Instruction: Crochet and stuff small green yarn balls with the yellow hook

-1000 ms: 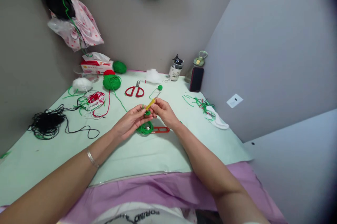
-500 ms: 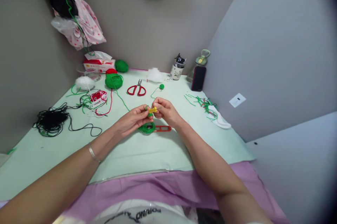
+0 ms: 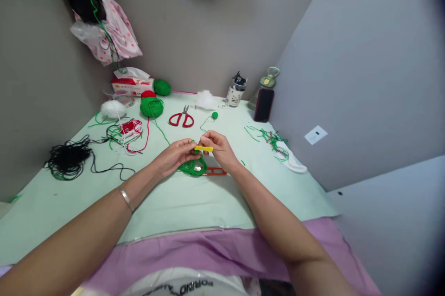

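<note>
My right hand point(image 3: 217, 149) pinches a yellow-handled crochet hook point(image 3: 204, 148), which lies level and points left. My left hand point(image 3: 175, 157) is closed on a small green crochet piece point(image 3: 195, 150) at the hook's tip, with green yarn over the fingers. Both hands hover over a loose heap of green yarn point(image 3: 192, 169) on the pale green table cover point(image 3: 181, 203). A red flat tool point(image 3: 215, 172) lies just right of that heap, under my right wrist.
Red scissors point(image 3: 181, 120), a green yarn ball point(image 3: 151, 107), a small green ball point(image 3: 214, 115) and white stuffing point(image 3: 205, 99) lie further back. Black cord point(image 3: 67, 161) and mixed cords point(image 3: 125, 131) lie left. Yarn scraps point(image 3: 274, 140), a phone point(image 3: 263, 105) and jar point(image 3: 234, 93) stand right.
The crochet hook has swung from pointing up and away to lying level, and both hands have dropped slightly toward the green yarn heap.
</note>
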The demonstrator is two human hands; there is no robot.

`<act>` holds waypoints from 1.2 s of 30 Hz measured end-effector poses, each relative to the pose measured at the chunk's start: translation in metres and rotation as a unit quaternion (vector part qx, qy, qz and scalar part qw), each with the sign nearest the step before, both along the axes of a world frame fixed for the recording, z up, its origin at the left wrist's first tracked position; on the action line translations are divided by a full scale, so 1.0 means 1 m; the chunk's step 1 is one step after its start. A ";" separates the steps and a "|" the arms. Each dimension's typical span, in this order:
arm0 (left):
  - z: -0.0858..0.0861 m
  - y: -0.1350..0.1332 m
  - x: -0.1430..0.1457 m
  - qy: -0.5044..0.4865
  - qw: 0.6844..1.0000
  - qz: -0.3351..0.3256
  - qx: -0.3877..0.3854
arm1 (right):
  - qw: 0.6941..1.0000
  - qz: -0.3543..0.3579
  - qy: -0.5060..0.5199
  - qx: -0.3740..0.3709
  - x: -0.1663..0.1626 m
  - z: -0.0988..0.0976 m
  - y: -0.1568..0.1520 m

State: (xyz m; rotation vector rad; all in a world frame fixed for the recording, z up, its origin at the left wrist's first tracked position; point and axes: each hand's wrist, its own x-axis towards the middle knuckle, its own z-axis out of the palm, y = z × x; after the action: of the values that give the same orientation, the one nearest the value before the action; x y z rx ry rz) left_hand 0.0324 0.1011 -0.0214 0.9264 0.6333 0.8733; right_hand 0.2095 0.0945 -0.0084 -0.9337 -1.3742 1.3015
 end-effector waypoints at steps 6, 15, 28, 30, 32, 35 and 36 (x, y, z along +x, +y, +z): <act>0.001 -0.001 -0.004 0.039 0.999 -0.008 0.025 | 0.999 -0.015 -0.026 -0.017 0.004 0.001 0.001; -0.007 0.007 -0.008 0.113 0.990 0.034 0.072 | 0.996 -0.011 -0.078 -0.034 0.011 0.000 0.002; -0.003 0.001 -0.008 0.088 0.993 0.069 0.027 | 0.909 0.010 -0.360 0.210 0.002 -0.004 -0.016; -0.006 0.003 -0.008 0.089 0.992 0.080 0.025 | 0.895 -0.006 -0.389 0.217 0.003 -0.005 -0.016; -0.009 0.004 -0.007 0.091 0.991 0.091 0.030 | 0.882 -0.027 -0.414 0.224 0.002 -0.005 -0.015; -0.012 0.006 -0.005 0.092 0.990 0.102 0.045 | 0.865 -0.053 -0.440 0.234 0.000 -0.007 -0.014; -0.013 0.006 -0.005 0.092 0.989 0.103 0.051 | 0.861 -0.059 -0.446 0.238 0.000 -0.007 -0.014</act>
State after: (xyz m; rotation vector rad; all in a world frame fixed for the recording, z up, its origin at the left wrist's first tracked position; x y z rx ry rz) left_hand 0.0277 0.1071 -0.0340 1.0553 0.8601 1.0183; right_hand 0.2093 0.0810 -0.0158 -1.2961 -2.1628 0.3367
